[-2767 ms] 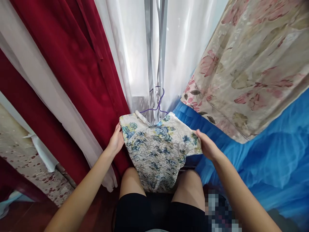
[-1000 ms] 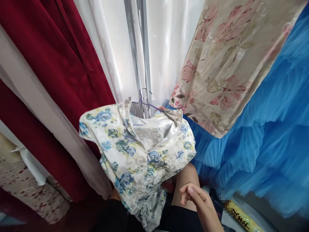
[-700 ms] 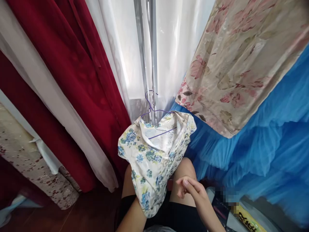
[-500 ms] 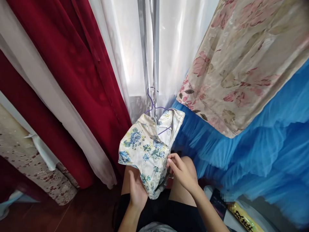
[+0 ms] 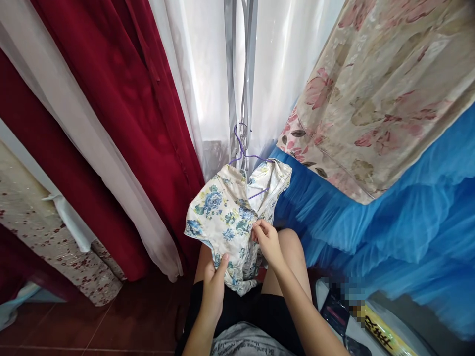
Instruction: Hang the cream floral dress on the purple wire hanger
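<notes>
A white short-sleeved blouse [image 5: 226,232] with blue and green flowers hangs on a purple wire hanger [image 5: 240,143] in front of my knees. My left hand [image 5: 214,284] grips its lower left side, thumb on top of the cloth and the other fingers hidden behind it. At the front opening edge, the fingertips of my right hand [image 5: 267,241] are pinched together on the fabric. The collar stands partly open, and one bar of the hanger shows inside the neck. The blouse's lower end droops, bunched, between my thighs.
Grey straps [image 5: 230,64] hang before a white curtain [image 5: 200,59]. Red drapes [image 5: 144,138] are on the left. A pink floral cloth [image 5: 356,113] and blue tulle [image 5: 356,232] hang on the right. A yellow packet [image 5: 386,336] lies at lower right.
My left hand has gone from open beside the blouse to gripping its lower side, thumb on the cloth. My right hand stays at the front edge. The whole view has shifted slightly.
</notes>
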`<move>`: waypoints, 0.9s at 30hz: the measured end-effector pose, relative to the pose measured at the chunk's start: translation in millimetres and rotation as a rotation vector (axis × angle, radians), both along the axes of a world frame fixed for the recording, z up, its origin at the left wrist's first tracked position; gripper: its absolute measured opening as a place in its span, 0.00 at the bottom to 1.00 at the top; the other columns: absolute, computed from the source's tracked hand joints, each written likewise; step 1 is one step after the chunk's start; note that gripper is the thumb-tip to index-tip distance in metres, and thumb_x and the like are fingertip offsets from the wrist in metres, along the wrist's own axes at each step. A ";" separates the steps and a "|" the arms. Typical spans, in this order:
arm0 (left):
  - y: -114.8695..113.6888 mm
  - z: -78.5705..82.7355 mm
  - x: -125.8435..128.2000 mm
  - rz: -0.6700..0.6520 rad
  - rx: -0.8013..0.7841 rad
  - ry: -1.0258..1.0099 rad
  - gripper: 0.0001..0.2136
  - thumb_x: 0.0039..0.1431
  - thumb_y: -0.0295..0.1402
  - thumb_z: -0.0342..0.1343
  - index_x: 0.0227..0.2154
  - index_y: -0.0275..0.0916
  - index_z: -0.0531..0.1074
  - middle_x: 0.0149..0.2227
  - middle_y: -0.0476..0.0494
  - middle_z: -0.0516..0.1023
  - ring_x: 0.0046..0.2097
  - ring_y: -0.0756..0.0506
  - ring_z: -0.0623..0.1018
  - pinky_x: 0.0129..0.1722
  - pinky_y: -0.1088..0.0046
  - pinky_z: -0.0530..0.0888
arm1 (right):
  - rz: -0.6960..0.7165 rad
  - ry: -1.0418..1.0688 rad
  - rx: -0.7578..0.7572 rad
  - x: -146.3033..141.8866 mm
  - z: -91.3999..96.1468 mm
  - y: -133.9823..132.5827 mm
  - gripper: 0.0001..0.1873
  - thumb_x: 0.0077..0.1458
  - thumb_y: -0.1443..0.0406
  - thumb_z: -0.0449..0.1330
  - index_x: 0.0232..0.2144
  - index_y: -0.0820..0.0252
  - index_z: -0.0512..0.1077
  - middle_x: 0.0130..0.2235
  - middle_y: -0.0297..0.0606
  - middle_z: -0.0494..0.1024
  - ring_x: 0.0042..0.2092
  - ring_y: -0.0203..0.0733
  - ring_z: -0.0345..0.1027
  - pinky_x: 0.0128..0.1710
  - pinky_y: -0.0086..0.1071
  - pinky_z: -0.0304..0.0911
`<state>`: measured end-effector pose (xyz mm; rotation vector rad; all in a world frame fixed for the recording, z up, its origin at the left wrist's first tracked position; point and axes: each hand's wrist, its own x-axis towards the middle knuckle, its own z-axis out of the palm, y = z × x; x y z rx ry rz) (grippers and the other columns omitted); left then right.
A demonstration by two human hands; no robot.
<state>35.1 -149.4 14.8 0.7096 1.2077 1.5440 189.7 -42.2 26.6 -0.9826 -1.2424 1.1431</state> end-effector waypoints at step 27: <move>60.7 -38.1 32.3 0.051 0.653 0.835 0.12 0.65 0.31 0.59 0.50 0.42 0.69 0.47 0.42 0.76 0.49 0.44 0.77 0.51 0.66 0.74 | 0.168 0.200 -0.001 8.4 4.6 -44.5 0.14 0.50 0.58 0.71 0.22 0.60 0.74 0.18 0.31 0.72 0.20 0.32 0.58 0.23 0.29 0.52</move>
